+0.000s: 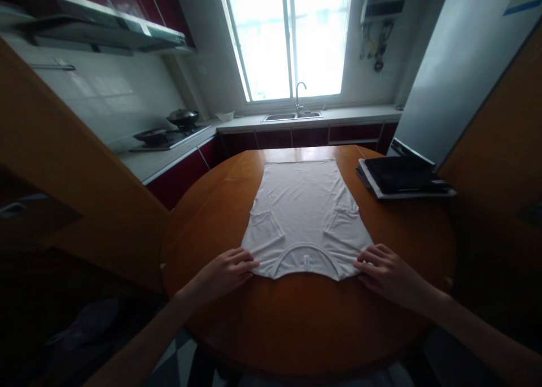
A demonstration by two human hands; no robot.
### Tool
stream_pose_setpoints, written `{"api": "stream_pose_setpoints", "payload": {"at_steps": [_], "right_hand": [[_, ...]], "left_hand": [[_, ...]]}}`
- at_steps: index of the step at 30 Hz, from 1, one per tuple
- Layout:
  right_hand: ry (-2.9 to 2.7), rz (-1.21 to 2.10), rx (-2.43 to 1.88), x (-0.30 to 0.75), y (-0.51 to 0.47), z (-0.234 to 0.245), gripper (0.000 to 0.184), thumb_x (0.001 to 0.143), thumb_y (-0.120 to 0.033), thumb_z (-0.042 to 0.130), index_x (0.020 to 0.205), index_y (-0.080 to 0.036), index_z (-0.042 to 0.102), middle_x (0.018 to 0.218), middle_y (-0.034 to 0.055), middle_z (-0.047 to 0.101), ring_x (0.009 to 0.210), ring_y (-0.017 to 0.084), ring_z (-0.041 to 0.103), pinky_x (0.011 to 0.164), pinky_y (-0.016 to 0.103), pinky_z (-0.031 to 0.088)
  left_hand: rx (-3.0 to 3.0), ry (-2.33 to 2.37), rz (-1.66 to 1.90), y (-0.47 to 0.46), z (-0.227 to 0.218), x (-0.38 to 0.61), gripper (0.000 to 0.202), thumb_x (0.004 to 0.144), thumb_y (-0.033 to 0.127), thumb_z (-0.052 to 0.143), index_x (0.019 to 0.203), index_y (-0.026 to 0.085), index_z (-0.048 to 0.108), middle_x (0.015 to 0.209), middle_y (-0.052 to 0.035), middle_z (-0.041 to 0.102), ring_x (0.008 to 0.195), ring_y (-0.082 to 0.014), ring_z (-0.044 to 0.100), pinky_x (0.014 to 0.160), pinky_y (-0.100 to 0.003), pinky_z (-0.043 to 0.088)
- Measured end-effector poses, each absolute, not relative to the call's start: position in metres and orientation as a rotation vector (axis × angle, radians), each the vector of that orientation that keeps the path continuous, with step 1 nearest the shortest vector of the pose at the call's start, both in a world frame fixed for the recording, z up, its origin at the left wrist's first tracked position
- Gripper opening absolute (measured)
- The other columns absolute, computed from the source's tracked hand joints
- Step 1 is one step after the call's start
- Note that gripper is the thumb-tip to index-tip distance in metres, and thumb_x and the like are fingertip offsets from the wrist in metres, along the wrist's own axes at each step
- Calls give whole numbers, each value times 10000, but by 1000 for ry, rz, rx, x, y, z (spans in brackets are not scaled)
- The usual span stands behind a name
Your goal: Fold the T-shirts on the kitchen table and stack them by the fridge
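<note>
Left hand: I am seeing the left hand (226, 271) lying palm down with the fingers stretched out. The tips are resting on the near left corner of the white T-shirt (305, 206), and I am not making out any pinch.
Right hand: the right hand (387, 271) is mirroring it, spread flat with its fingertips on the near right corner and nothing closed inside it.
Shirt: it is lying flat in the middle of the round wooden table (305, 325), neckline nearest me and hem pointing towards the window (288, 37). The sleeves seem to be folded in over the body.
Doing this well: I am judging that both hands should be pressing evenly and drawing outward together. That way the thin cloth is staying taut across the shoulders and is not skewing or bunching at the collar. Light pressure is probably enough, since the fabric looks slippery on the polished top.
Surface: the tabletop is looking smooth and glossy. A dark folded stack (400, 175) is sitting on the far right, well apart from the shirt.
Room: I am looking into a dim kitchen, backlit by the window. A sink (292, 116) is sitting under it, with a stove with pans (169, 133) along the left counter and a fridge (461, 65) on the right.
</note>
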State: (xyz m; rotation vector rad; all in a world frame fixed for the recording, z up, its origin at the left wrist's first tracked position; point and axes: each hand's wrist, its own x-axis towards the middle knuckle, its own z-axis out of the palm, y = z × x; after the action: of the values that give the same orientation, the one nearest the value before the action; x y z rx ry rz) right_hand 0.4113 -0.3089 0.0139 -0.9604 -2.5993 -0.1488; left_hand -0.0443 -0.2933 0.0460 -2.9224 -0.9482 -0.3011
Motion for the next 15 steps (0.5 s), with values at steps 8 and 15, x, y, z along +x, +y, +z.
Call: {"api": "stream_pose_setpoints", "payload": {"at_steps": [8, 15], "right_hand": [[-2651, -412, -992, 414, -312, 8, 167, 909, -65, 579, 918, -203, 673, 904, 45, 673, 870, 226, 584, 865, 394, 413], [-2541, -510, -1247, 418, -317, 4, 358, 862, 2, 558, 1136, -201, 665, 1070, 90, 679, 990, 273, 587, 900, 422, 423]], "left_hand": [[-2882, -1015, -135, -294, 43, -48, 356, 975, 78, 512, 1243, 269, 646, 1101, -49, 668, 1032, -198, 632, 936, -340, 506], [-2826, -1074, -132, -295, 45, -58, 585, 932, -3, 463, 1411, 322, 545, 1269, -66, 617, 1221, -225, 548, 1045, -377, 469]]}}
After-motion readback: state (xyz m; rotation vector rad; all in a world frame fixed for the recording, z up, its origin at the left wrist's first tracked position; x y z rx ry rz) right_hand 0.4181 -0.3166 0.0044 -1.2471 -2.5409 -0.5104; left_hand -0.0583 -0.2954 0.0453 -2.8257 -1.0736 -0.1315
